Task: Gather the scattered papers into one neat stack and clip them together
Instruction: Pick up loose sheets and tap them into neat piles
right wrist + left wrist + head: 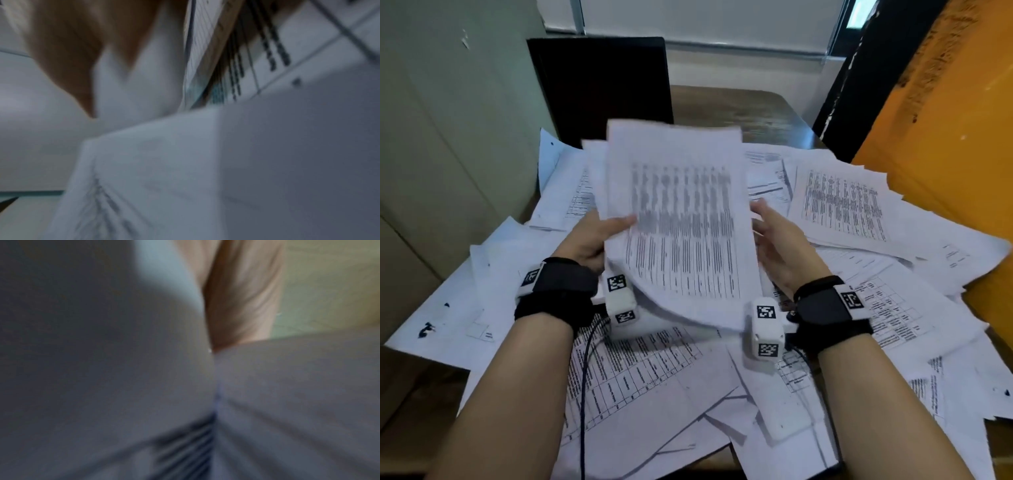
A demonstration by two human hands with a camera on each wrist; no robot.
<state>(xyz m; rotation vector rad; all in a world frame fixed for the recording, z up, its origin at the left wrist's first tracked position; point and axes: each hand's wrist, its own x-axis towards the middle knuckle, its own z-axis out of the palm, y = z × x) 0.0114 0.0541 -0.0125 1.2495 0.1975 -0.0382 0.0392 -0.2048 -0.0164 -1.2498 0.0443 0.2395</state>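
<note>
I hold a stack of printed sheets (pixel 681 222) tilted up above the table; it looks blurred. My left hand (pixel 592 240) grips its left edge, thumb on the top sheet. My right hand (pixel 774 240) lies against the right edge with the thumb straight beside the paper, and its fingers are hidden behind the sheets. Loose papers (pixel 842 205) with tables of text cover the desk around and under my arms. Both wrist views are blurred: the left shows a finger (pixel 242 296) against grey paper (pixel 102 369), the right shows fingers (pixel 68 48) on white paper (pixel 205 162). No clip is visible.
A brown table (pixel 739 109) shows beyond the papers. A black chair back (pixel 602 78) stands at the far side. A pale cabinet (pixel 448 137) is on the left, an orange panel (pixel 945 137) on the right. A small white block (pixel 787 425) lies on the near papers.
</note>
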